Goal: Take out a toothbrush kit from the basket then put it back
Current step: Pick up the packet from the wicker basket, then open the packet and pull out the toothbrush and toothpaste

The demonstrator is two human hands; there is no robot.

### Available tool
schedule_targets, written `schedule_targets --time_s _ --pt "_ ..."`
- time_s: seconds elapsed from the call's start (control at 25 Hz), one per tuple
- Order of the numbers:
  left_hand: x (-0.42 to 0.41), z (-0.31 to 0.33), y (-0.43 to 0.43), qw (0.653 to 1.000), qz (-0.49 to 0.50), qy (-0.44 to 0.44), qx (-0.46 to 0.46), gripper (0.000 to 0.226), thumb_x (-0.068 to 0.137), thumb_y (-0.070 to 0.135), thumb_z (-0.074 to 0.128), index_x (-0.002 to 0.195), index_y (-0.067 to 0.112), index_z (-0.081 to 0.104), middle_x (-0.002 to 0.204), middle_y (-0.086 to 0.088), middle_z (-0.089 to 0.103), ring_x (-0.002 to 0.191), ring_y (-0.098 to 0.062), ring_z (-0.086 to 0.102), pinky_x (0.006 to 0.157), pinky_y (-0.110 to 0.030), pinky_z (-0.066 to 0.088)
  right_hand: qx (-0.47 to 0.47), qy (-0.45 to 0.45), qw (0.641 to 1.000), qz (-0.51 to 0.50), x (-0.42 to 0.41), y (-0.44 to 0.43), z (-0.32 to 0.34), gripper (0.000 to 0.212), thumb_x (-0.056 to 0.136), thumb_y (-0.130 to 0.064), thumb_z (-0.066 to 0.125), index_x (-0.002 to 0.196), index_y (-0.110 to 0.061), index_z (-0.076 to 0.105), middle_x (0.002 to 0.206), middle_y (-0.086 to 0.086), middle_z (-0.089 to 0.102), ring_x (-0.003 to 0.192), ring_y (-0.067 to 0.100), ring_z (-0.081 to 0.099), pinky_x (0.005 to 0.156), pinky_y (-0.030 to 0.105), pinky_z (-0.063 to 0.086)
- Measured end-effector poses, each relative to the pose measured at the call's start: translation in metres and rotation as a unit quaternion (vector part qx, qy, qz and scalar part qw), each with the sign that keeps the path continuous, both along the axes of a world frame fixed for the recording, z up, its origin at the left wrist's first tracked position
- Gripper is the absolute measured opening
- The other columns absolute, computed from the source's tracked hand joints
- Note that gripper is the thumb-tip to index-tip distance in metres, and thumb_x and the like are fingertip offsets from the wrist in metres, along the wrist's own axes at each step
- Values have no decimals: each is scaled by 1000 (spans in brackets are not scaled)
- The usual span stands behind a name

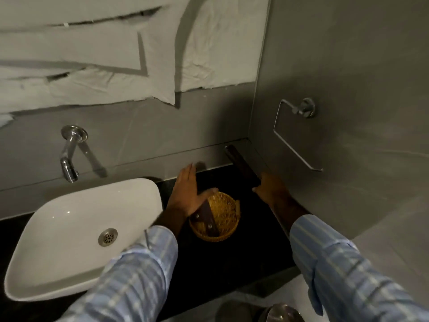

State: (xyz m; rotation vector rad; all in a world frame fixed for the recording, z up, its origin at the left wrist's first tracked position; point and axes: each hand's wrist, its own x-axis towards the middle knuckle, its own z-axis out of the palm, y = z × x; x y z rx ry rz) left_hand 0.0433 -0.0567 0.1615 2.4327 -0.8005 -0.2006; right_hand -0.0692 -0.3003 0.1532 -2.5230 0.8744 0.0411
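A round yellow wicker basket [222, 219] stands on the black counter [209, 259] between my hands. Dark brown packets [206, 218] lean inside it at its left. My left hand [188, 194] hovers flat over the basket's left rim, fingers spread, holding nothing. My right hand [269, 187] is up to the right of the basket and grips a long dark brown toothbrush kit [241, 165], which points up and left toward the wall corner.
A white basin [69, 228] sits to the left with a chrome wall tap [69, 156] above it. A chrome towel holder [299, 133] is on the right wall. White sheets cover the mirror. A metal bin lid [278, 313] shows at the bottom.
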Motion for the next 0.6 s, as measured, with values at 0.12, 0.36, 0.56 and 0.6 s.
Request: schedule_targets --time_s 0.12,0.36,0.56,0.6 --pt "13 65 -15 994 1 15 -110 92 86 57 64 155 10 27 163 -13 30 149 -28 27 121 -38 21 -28 -46 999 10 0 4 50 53 85 -27 70 132 -6 55 135 17 58 125 34 55 103 41 46" --pt "35 171 -33 932 -11 145 -332 27 84 35 74 99 13 80 99 -26 76 89 -28 71 100 -50 53 -71 -125 989 21 -2 14 130 33 78 -24 76 108 -12 69 107 11 72 102 29 69 74 24 42" --pt "35 234 -29 902 -42 200 -380 13 85 14 76 94 5 79 98 -29 76 79 -29 78 77 -34 64 -105 -191 974 56 -9 22 188 29 81 -20 72 108 -12 66 106 11 71 100 27 66 82 32 50" --pt "36 242 -29 899 -42 209 -381 16 86 11 74 97 0 77 99 -28 76 78 -26 78 73 -29 64 -115 -199 971 59 -9 22 195 27 82 -18 70 107 -11 65 106 11 69 100 28 65 81 32 48"
